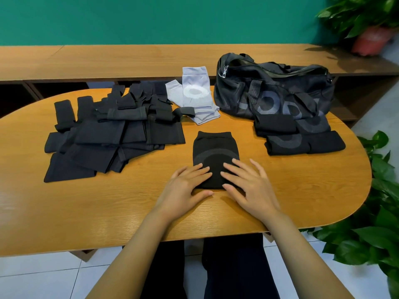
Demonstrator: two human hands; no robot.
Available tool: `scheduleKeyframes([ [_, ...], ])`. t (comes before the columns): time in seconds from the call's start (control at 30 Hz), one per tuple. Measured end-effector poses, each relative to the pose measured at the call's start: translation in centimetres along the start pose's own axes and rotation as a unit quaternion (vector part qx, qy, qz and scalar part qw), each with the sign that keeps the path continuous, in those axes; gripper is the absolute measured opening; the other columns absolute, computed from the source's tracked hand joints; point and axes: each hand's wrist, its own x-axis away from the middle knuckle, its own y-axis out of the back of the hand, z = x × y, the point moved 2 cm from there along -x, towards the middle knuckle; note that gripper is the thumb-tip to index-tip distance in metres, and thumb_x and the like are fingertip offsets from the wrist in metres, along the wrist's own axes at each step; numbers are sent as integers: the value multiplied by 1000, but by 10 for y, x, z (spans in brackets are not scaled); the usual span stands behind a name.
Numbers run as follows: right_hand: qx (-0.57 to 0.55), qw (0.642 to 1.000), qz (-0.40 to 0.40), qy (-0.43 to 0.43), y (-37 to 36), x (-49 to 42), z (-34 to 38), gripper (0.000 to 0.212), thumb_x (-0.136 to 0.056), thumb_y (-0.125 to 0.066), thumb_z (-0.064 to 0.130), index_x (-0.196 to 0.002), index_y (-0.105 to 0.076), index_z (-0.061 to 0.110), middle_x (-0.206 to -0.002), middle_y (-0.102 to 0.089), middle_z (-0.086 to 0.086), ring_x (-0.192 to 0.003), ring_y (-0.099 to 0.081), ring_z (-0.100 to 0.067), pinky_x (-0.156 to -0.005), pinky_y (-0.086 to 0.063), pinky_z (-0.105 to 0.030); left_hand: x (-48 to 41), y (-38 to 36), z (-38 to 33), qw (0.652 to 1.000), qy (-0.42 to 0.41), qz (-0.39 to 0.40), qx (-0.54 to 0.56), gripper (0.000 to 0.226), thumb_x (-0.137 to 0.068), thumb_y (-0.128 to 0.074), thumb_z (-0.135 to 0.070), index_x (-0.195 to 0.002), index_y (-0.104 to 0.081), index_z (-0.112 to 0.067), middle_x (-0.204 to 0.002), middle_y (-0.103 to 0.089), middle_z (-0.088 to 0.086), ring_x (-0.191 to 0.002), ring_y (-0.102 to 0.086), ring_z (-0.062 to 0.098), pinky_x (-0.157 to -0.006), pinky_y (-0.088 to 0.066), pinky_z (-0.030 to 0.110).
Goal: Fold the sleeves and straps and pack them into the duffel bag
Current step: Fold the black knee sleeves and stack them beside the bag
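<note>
Sprawling across the left of the table [108,201], a heap of black sleeves and straps [112,137] lies unfolded, so most of the job looks undone; just right of it, towards the far edge, a few pale grey sleeves [194,98] lie in a loose stack. In the middle, one black sleeve [216,147] lies flat with its cuff pointing away, and both hands rest on its near end: the left hand [185,186] is palm down, fingers straight over the left corner, its grip open and holding nothing, and the right hand [248,186] mirrors it on the right corner, fingers spread flat, grip likewise open. This looks like smoothing, or the start of a fold. Further right, a small stack of folded black sleeves [302,134] sits against the front of the duffel bag [274,89]; whether anything is inside the bag cannot be told, so the packing seems yet to come
</note>
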Motion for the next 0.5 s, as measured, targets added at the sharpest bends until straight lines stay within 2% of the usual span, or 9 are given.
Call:
scheduleKeyframes([
  [0.13, 12, 999, 47, -8, -4, 0, -3, 56, -96, -29, 66, -129, -61, 34, -139, -54, 13, -136, -39, -1, -123, -4, -44, 0, 0, 0, 1000, 11, -10, 3, 54, -92, -52, -53, -142, -44, -33, -151, -39, -17, -142, -21, -3, -120, -6, 27],
  [0.33, 6, 999, 41, -9, -3, 0, -3, 60, -94, -30, 69, -130, -61, 33, -139, -54, 13, -135, -41, -2, -122, -7, -47, 2, 2, 1, 999, 7, -50, -10, 44, -93, -53, -45, -135, -56, -31, -150, -41, -11, -142, -26, 9, -113, -18, 31],
  [0.5, 0, 1000, 22, -10, -2, 0, -3, 63, -91, -35, 71, -130, -62, 29, -137, -57, 13, -133, -44, -3, -122, -8, -46, 3, 6, -2, 997, 0, -72, 2, 38, -95, -50, -40, -123, -67, -22, -130, -58, -6, -125, -43, 8, -104, -33, 27],
])
